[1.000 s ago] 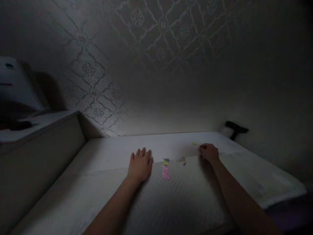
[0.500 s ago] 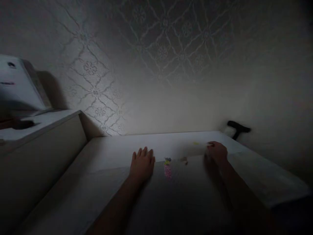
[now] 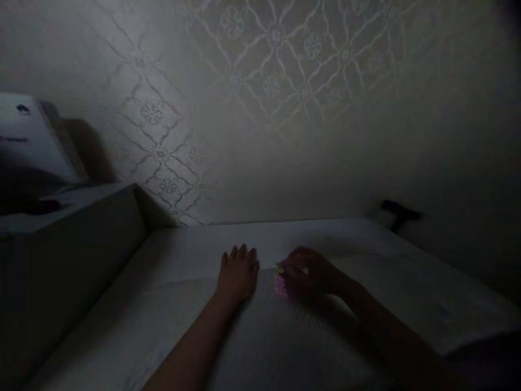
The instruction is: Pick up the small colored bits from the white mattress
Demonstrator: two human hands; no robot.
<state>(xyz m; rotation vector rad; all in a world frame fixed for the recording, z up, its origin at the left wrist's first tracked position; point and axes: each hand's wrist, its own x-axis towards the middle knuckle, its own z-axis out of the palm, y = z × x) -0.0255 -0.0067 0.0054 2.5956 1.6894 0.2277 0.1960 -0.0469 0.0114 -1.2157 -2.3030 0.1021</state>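
Note:
The room is dim. My left hand (image 3: 238, 272) lies flat on a white quilted cloth (image 3: 228, 336) that covers a white table (image 3: 191, 244), its fingers stretched out and together. My right hand (image 3: 309, 271) has come in beside it, fingers curled and pinched at the top of a small pink and yellow-green beaded piece (image 3: 280, 282) that lies on the cloth. Its fingertips touch the piece, which is partly hidden by the hand. Whether the fingers grip it is too dark to make out.
A patterned wall rises behind the table. A low cabinet (image 3: 81, 228) stands at the left with a white box-like thing (image 3: 28, 141) on top. A black handle-shaped object (image 3: 399, 212) sticks up at the table's far right corner.
My right hand has moved left from the far right of the cloth to the pink beaded piece. The left hand has stayed flat in place. The picture has grown darker.

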